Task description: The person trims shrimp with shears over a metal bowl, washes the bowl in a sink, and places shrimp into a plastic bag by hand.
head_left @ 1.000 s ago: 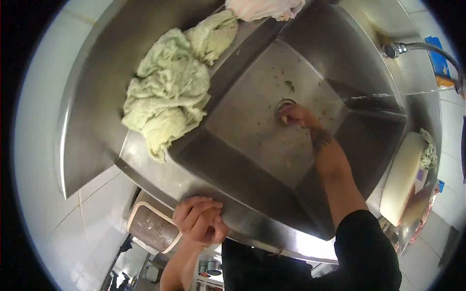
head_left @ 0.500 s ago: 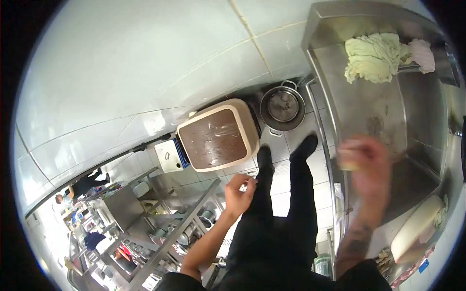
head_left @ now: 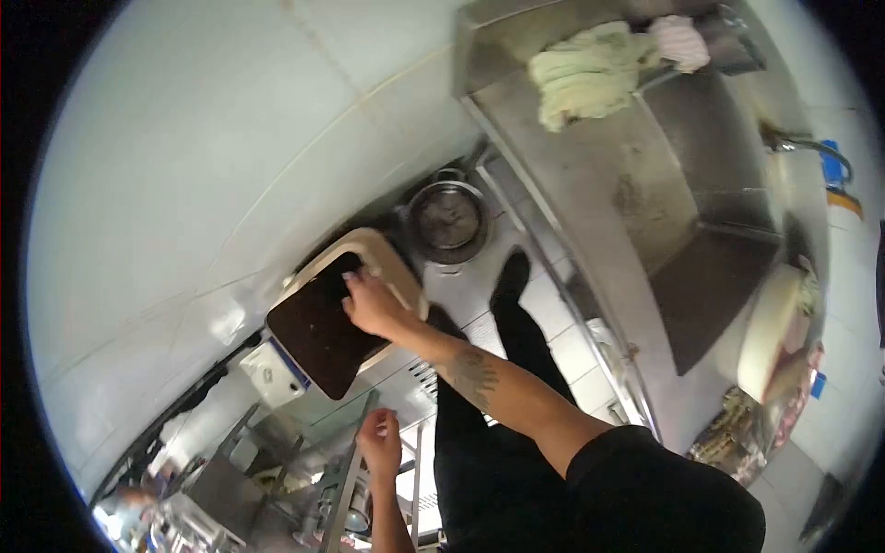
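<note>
My right hand (head_left: 371, 306) reaches over the beige bin (head_left: 392, 264), its fingers curled at the brown swing lid (head_left: 318, 336). The lid is tilted, with a dark gap near the fingers and its lower corner sticking out past the rim. Whatever the right fingers hold, if anything, I cannot make out. My left hand (head_left: 379, 441) hangs beside a metal rail, loosely closed, with nothing visible in it. Next to the bin, a metal pot (head_left: 447, 219) stands on the floor.
To the right runs a steel sink (head_left: 590, 198) with a pale green cloth (head_left: 590, 74) and a striped pink cloth (head_left: 680, 43) on its edge. A metal rack (head_left: 346, 488) stands at lower left. A white container (head_left: 272, 373) sits beyond the bin.
My right hand has moved left from the sink to the bin, and the lid has tipped from flat. My left hand is lower in view. The view has turned and shifted.
</note>
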Available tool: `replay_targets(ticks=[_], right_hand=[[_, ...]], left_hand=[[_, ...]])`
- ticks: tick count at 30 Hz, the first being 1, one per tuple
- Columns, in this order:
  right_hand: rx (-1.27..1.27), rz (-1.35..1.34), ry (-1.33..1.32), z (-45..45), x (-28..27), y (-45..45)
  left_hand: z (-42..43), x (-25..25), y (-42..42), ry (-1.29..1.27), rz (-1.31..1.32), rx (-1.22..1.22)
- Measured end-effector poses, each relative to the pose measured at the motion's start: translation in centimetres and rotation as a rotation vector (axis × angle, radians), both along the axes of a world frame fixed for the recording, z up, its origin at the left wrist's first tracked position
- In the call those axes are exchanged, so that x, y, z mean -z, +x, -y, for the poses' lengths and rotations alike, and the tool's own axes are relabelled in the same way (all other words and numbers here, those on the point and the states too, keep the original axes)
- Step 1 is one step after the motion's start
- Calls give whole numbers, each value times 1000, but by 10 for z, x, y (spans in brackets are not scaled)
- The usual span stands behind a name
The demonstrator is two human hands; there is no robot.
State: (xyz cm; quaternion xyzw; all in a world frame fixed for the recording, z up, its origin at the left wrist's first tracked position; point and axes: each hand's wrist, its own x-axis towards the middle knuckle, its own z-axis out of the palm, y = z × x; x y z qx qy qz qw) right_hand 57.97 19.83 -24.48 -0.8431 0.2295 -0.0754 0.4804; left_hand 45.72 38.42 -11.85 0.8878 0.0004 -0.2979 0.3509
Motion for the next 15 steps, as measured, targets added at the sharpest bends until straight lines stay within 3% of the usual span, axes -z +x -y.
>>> replay_targets(ticks=[1,3,6,8,9,10,11,13,14,15], right_hand=[[-10,134,168,28,-36,-8],[14,402,32,92,-97,-37],[129,485,-172,214,-165,-111],[330,196,-457,303,-177,-163],[476,-66,-358,347,-174,-180],[525,-43,-448,400,-138,-207],[513,-207,-545,455,-78,-246],[482,-665,-525,512,-4,-297],[491,-668,-506,525,24,-303],[315,-887,-440,535,49,-305]], left_hand=[[11,-1,-2,8,-27,3],[40,-17,3,-44,-146,19],[51,1,0,-87,-80,111],[70,3,2,-35,-65,176],[79,4,3,-36,-63,186],[87,6,5,-11,-69,238],[93,8,7,17,-74,292],[103,21,8,43,-125,302],[107,25,6,71,-183,301],[115,27,6,87,-177,316]])
